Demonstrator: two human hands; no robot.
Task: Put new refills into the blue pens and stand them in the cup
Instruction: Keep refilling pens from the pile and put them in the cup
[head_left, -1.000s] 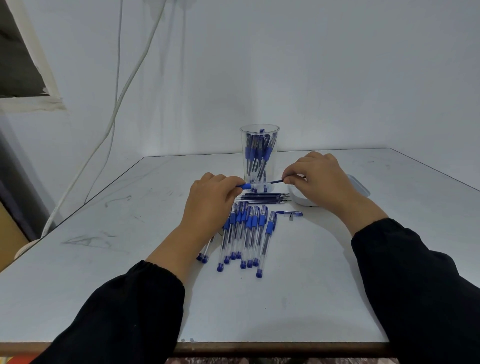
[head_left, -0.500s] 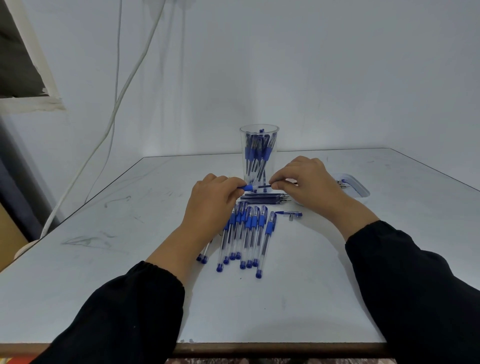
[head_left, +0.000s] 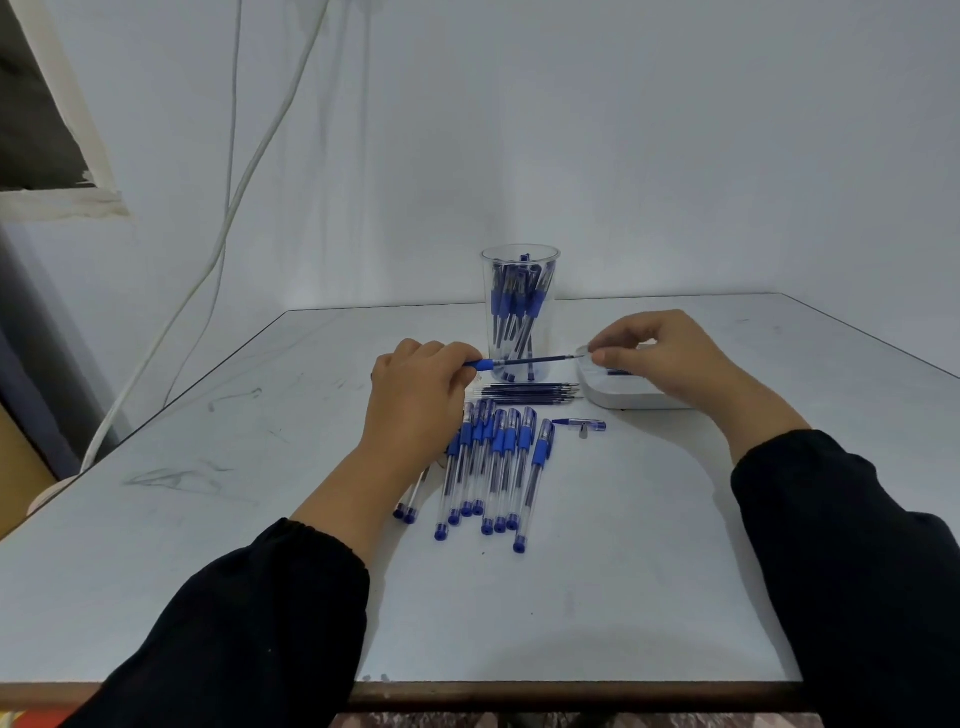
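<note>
My left hand grips a blue pen by its barrel, the blue grip end pointing right. A thin dark refill sticks far out of that end, and my right hand pinches its tip. Both are held just in front of the clear cup, which stands at the back with several blue pens upright in it. Several loose refills lie side by side under the held pen. A row of several blue pens lies below them, partly hidden by my left hand.
A white shallow tray lies under my right hand, with a few dark pieces inside it. A single blue pen cap lies right of the pen row. White cables hang down the wall on the left. The table's front edge is near me.
Half a second ago my hands were close together at the pen's tip. My right hand has moved right, and the refill now shows far out of the pen.
</note>
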